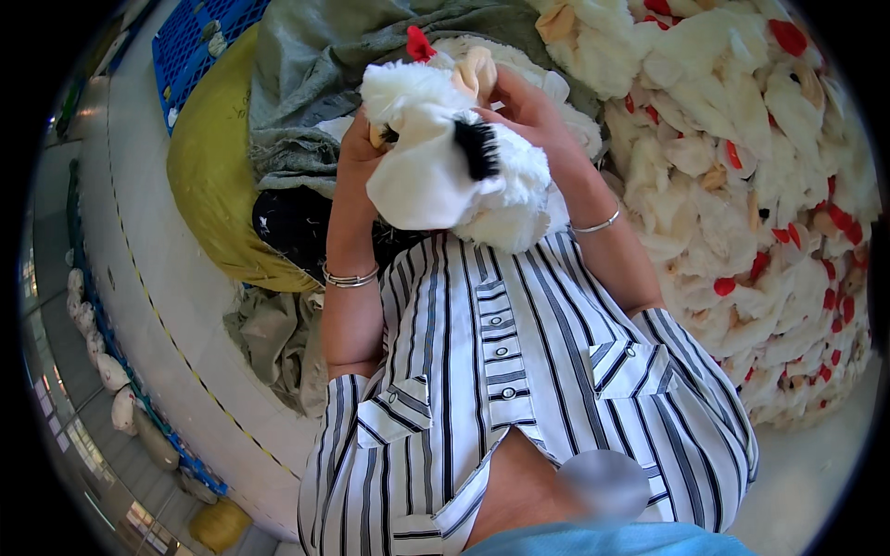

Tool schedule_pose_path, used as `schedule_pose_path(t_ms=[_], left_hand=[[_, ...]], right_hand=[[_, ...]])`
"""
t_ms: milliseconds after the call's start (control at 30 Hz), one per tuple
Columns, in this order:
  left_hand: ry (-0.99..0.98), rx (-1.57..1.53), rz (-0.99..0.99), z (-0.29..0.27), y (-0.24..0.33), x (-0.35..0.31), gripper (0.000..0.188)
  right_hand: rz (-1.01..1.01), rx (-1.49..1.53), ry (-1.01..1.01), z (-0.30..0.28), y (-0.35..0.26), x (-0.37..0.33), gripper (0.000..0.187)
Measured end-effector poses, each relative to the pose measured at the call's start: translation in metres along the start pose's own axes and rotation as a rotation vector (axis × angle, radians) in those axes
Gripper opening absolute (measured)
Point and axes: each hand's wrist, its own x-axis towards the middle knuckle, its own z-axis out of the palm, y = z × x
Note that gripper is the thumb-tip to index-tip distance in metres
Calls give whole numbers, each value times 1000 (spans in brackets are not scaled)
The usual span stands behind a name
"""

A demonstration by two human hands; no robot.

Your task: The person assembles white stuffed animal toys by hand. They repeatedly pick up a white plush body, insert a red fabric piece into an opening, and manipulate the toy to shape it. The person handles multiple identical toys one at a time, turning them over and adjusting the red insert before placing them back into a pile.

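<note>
Both of my hands hold a white plush toy head (417, 190) in front of my chest. It has a smooth white muzzle, black eyelashes, fluffy fur and a beige ear (477, 74). My left hand (362, 146) is closed on the head's left side, with its fingertips hidden behind the plush. At the upper right, my right hand (533, 116) grips the fur beside the ear. A red fabric piece (420, 44) sticks up just behind the head. Whether the plush is stuffed or only a loose skin, I cannot tell.
A large heap of white plush pieces (723, 213) with red and beige parts rises on the right. Ahead and to the left lie a grey-green cloth (311, 56) and a full yellow sack (209, 176). Behind them stands a blue plastic pallet (190, 46). Striped tape (162, 324) crosses the floor.
</note>
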Motion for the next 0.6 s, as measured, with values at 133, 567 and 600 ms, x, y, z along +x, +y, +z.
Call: schedule_pose_path(t_ms=[133, 567, 600], left_hand=[[200, -1018, -510, 6, 4, 18, 45], [510, -456, 23, -140, 41, 12, 17], [497, -440, 111, -148, 48, 22, 17]], right_hand=[[-6, 340, -19, 4, -19, -8, 34], [-367, 437, 220, -57, -69, 31, 27], [-431, 415, 235, -58, -79, 35, 28]])
